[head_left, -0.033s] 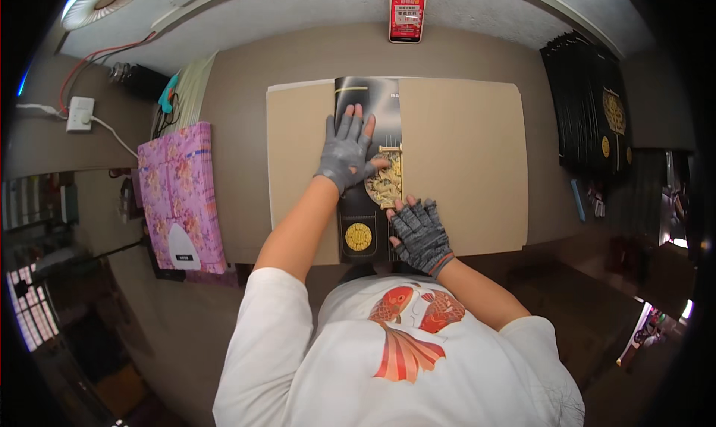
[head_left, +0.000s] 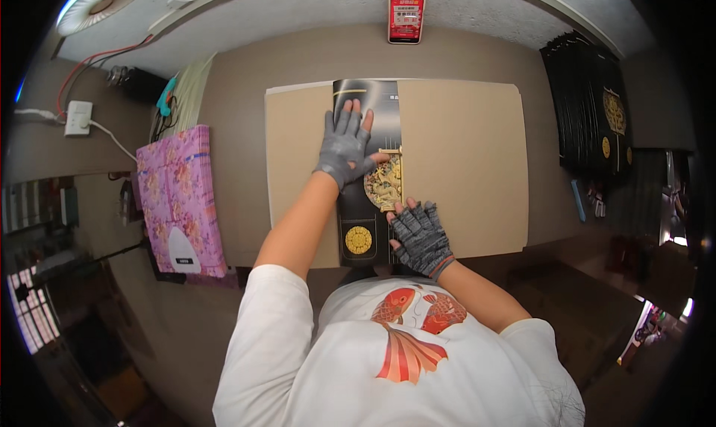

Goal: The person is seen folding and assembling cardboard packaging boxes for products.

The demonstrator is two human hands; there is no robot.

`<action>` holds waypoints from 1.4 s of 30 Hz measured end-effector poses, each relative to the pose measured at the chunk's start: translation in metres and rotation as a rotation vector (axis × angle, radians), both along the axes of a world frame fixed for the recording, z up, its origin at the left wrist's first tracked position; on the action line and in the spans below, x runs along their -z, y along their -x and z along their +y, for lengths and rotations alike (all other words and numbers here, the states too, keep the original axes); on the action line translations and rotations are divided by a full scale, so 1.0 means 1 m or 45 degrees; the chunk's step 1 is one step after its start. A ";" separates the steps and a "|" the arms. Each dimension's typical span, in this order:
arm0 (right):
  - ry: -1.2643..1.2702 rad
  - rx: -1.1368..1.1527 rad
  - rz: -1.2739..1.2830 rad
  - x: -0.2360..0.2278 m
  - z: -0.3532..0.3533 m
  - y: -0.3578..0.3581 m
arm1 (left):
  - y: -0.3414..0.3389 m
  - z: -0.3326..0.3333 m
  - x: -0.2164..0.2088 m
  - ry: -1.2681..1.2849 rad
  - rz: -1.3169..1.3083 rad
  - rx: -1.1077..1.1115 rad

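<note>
A glossy black sheet (head_left: 366,136) with gold print runs as an upright strip between a tan panel (head_left: 298,166) on the left and a wider tan panel (head_left: 462,166) on the right. Its ornate gold medallion (head_left: 385,182) is cut off along the right panel's straight edge. My left hand (head_left: 345,149), in a grey fingerless glove, lies flat on the strip's upper part, fingers stretched and thumb at the medallion's top. Lower down, my right hand (head_left: 422,237), in a dark knitted fingerless glove, rests at the panel's edge. Its fingers are slightly bent and apart, with fingertips by the medallion's bottom.
A stack of black printed pieces (head_left: 589,106) lies at the far right, a blue stick-like item (head_left: 578,200) below it. Purple floral packages (head_left: 177,196) lie at left, near teal-handled scissors (head_left: 167,93) and a white power adapter (head_left: 78,118). A phone (head_left: 406,13) stands at the back.
My left hand has shifted very slightly, and its thumb now uncovers more of the medallion's top. The right hand stays in nearly the same place.
</note>
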State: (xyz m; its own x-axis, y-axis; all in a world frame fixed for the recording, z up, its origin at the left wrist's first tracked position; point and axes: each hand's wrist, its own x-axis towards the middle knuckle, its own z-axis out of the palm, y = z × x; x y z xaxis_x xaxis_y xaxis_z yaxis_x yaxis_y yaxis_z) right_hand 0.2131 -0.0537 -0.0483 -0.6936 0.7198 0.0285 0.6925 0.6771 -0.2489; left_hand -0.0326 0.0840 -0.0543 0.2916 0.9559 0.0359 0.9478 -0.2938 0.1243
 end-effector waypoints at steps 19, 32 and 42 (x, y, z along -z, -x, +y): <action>0.020 0.019 0.057 0.003 0.005 0.002 | 0.011 0.046 0.014 -0.252 -0.087 0.091; -0.072 0.038 0.078 0.010 0.002 0.002 | -0.044 -0.151 0.003 -0.071 -0.370 0.089; 0.029 -0.030 0.234 0.013 0.013 -0.023 | -0.071 -0.158 0.017 -0.109 -0.374 -0.123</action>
State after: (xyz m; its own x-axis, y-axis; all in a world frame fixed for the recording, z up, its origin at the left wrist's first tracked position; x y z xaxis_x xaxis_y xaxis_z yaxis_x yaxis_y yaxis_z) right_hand 0.2360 -0.0408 -0.0617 -0.6949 0.7053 0.1402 0.6181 0.6854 -0.3849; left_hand 0.0389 -0.0735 -0.0718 0.1651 0.9685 0.1864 0.8991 -0.2254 0.3752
